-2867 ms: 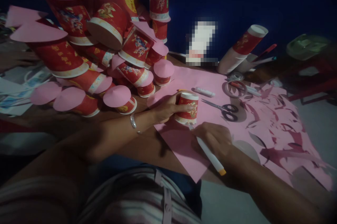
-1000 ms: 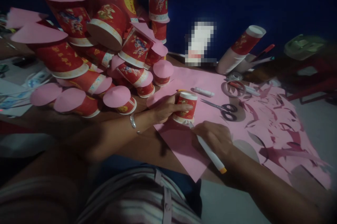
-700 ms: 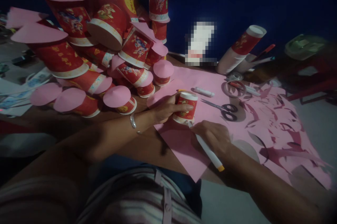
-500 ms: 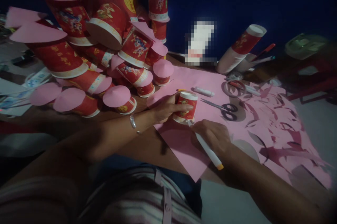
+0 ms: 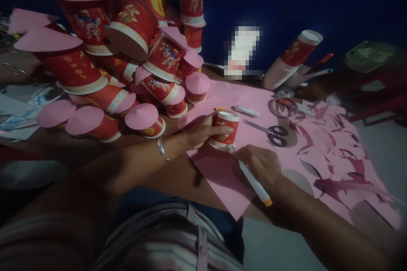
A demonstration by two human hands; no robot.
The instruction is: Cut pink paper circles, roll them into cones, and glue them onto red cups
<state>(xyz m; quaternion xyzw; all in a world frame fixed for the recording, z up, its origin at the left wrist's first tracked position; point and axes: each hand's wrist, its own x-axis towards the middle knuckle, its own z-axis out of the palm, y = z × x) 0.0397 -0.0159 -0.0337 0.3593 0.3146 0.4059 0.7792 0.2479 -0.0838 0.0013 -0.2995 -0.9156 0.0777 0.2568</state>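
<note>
My left hand (image 5: 202,131) is wrapped around a red paper cup (image 5: 226,129) with white rims, thumb across its printed side. In my right hand (image 5: 259,163) is a white marker (image 5: 254,182) with an orange end; its tip meets the cup's lower rim. Both hands are over a sheet of pink paper (image 5: 222,177). Just right of the cup lie scissors (image 5: 269,131) with dark handles, blades half apart. Behind the cup is a white marker cap or short tube (image 5: 246,111), whose kind I cannot make out for certain.
Many red cups (image 5: 70,69) with pink cone tops (image 5: 141,116) are piled at the left. A tilted stack of paper cups (image 5: 291,57) stands at the back right, near a roll of tape (image 5: 282,107). Pink paper scraps (image 5: 337,148) cover the right side.
The marker and my right hand have shifted very slightly at the cup's rim. At the far left edge, another person's hand or wrist with a bracelet has come into view.
</note>
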